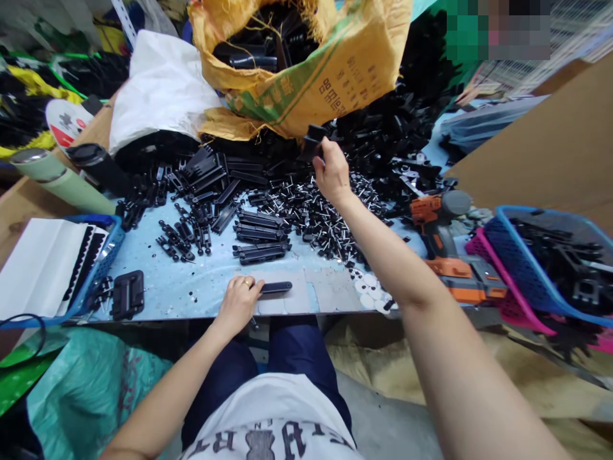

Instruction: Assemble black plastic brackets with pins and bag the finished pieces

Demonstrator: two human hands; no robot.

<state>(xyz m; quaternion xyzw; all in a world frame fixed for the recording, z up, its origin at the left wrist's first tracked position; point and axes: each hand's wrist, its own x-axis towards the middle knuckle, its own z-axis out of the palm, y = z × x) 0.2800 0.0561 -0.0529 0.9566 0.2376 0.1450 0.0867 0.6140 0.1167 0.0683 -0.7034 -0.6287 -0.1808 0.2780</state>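
My left hand [238,300] is closed around one end of a long black plastic bar [276,287] lying at the table's front edge. Farther out, my right hand [332,169] is raised over the pile and pinches a small black plastic part [313,137]; its exact kind is unclear. Below that hand spreads a heap of small black pieces with metal pins [330,223]. Several black bars [261,233] are stacked just beyond my left hand. White round discs [368,291] lie near the front edge, right of the bar.
An orange cordless drill [440,236] stands at the right beside a blue basket [502,239] of black parts. At the back rests a yellow woven sack [364,70]. A green bottle [71,182] and another blue basket [79,306] are at the left. A hand [467,94] shows far right.
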